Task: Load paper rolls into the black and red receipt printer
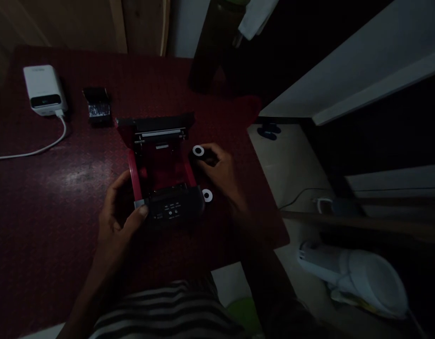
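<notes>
A small black and red printer (160,174) stands open on the dark red table (61,197), its lid tilted back. My left hand (118,212) grips its front left corner, thumb on the black front panel. My right hand (219,169) lies just right of the printer, fingers closed round a dark roll with a white core (198,151). A second roll with a white core (207,195) lies on the table by the printer's front right corner.
A white power bank (44,89) with a white cable (44,148) sits at the far left. A small dark device (97,106) lies beside it. A dark bottle (210,52) stands at the back. Right of the table is the floor with a white appliance (355,278).
</notes>
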The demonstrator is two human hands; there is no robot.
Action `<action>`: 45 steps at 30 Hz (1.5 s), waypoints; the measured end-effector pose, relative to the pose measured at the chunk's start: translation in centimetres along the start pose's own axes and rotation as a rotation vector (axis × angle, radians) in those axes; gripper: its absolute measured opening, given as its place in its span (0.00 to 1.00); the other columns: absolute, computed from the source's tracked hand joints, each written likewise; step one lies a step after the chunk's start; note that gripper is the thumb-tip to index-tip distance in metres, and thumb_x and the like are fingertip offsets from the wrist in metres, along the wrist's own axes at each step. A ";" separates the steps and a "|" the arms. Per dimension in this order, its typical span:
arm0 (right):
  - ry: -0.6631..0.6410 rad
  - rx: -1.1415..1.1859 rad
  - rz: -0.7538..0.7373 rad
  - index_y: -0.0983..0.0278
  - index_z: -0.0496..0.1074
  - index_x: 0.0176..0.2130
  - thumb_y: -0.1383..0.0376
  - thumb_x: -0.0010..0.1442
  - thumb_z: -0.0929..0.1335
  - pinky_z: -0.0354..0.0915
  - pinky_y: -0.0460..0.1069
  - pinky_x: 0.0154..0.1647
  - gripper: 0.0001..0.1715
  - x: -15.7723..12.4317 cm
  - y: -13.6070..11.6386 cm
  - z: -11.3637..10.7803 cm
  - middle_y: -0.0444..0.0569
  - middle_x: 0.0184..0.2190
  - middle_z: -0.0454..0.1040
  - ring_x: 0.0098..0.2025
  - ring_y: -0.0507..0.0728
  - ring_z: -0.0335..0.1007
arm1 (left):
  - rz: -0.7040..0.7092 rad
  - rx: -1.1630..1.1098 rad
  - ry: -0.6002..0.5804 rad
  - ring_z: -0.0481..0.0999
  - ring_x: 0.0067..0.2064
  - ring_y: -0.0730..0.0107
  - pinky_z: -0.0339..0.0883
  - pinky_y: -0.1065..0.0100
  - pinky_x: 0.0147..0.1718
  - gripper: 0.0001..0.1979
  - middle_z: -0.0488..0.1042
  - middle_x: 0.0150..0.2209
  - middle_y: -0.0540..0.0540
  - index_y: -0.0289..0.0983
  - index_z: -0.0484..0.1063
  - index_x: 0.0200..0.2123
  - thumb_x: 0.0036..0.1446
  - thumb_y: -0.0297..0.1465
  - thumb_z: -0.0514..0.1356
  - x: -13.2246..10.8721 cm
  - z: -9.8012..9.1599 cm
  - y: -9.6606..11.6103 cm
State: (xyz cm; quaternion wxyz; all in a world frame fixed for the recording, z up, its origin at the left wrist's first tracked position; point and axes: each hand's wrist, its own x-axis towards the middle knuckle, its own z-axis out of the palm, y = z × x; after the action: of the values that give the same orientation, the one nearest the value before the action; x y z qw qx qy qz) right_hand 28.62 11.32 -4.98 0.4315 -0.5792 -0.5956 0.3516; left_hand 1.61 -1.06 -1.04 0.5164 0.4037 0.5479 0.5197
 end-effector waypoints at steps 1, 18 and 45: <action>-0.002 -0.008 -0.004 0.58 0.81 0.47 0.59 0.59 0.77 0.76 0.59 0.55 0.16 -0.1 0.0 0.1 0.48 0.48 0.89 0.50 0.61 0.84 | -0.007 -0.002 -0.005 0.75 0.76 0.45 0.78 0.53 0.68 0.35 0.78 0.74 0.44 0.52 0.75 0.74 0.68 0.42 0.76 0.0 0.0 0.1; -0.078 -0.112 0.184 0.59 0.86 0.56 0.64 0.63 0.77 0.80 0.56 0.47 0.21 -9.5 -2.0 -5.5 0.52 0.51 0.89 0.42 0.58 0.84 | -0.026 0.034 0.033 0.74 0.76 0.48 0.73 0.54 0.70 0.27 0.78 0.72 0.53 0.58 0.79 0.71 0.72 0.44 0.72 -0.2 0.6 0.9; -0.519 -0.806 -0.545 0.65 0.84 0.56 0.77 0.75 0.68 0.75 0.62 0.63 0.18 -2.4 -14.0 1.8 0.58 0.55 0.89 0.58 0.67 0.83 | 0.042 0.069 0.006 0.80 0.72 0.49 0.77 0.53 0.68 0.28 0.80 0.71 0.43 0.47 0.76 0.72 0.73 0.44 0.70 0.0 0.3 0.7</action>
State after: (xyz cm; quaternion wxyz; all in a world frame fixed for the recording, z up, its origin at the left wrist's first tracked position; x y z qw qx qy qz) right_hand 21.46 7.89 6.98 0.0900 -0.4178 -0.8983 0.1024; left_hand 1.84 -0.89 -0.32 0.4895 0.4309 0.5584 0.5127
